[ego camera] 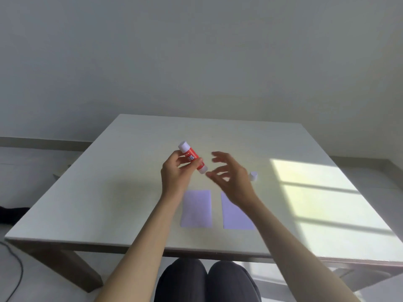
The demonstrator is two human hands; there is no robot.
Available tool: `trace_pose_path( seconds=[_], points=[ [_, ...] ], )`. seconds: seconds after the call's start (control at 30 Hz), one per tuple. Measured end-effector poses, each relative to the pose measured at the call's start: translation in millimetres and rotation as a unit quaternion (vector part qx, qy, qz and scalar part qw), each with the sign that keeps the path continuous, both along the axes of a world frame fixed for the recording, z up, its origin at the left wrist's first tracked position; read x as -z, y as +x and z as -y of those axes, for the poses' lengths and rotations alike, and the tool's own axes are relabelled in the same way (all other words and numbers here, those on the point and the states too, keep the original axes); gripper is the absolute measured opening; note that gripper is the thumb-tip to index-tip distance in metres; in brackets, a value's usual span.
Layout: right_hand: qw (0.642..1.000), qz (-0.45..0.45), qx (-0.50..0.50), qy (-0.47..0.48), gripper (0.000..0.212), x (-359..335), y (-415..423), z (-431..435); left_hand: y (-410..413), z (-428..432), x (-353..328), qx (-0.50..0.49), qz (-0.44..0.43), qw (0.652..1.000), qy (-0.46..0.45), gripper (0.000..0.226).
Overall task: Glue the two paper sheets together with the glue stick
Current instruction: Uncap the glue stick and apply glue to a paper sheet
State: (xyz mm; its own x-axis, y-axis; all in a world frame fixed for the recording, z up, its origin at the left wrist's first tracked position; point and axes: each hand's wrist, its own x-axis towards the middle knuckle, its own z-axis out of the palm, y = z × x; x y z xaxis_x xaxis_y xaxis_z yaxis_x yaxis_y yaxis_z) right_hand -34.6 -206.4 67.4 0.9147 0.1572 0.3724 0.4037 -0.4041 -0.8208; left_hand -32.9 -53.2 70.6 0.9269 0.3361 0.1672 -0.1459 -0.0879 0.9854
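My left hand (177, 171) grips a red glue stick (193, 157) with white ends, tilted in the air above the table. My right hand (229, 173) hovers just to the right of the stick's lower end, fingers spread and blurred, holding nothing. The white cap (253, 175) stands on the table behind my right hand. Two pale lilac paper sheets lie flat side by side near the front edge: the left sheet (197, 208) is fully visible, the right sheet (234, 216) is partly covered by my right forearm.
The pale table (109, 203) has a sunlit window patch on its right side. My knees in dark trousers show below the front edge. A dark cable lies on the floor at lower left. A plain wall stands behind.
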Motion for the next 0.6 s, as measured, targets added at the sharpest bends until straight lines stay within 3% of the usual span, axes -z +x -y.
trace_pose_path(
  seconds=[0.13, 0.33, 0.43, 0.5, 0.6],
  points=[
    [0.985, -0.067, 0.009, 0.157, 0.013, -8, -9, -21, -5, 12, -6, 0.010, 0.010, 0.998, -0.064, 0.011],
    [0.914, -0.194, -0.072, 0.348, 0.019, -9, -8, -20, -10, 15, -16, 0.048, 0.008, 0.991, -0.126, 0.009],
    [0.864, -0.334, -0.053, 0.373, 0.038, -14, -8, -21, -14, 18, -15, 0.065, 0.000, 0.989, -0.133, 0.007],
    [0.885, -0.354, -0.014, 0.302, 0.049, -15, -7, -19, -17, 21, -13, 0.073, -0.004, 0.989, -0.126, 0.009],
    [0.937, -0.236, -0.008, 0.257, 0.041, -11, -11, -14, -18, 23, -13, 0.079, 0.002, 0.988, -0.136, 0.005]
  ],
)
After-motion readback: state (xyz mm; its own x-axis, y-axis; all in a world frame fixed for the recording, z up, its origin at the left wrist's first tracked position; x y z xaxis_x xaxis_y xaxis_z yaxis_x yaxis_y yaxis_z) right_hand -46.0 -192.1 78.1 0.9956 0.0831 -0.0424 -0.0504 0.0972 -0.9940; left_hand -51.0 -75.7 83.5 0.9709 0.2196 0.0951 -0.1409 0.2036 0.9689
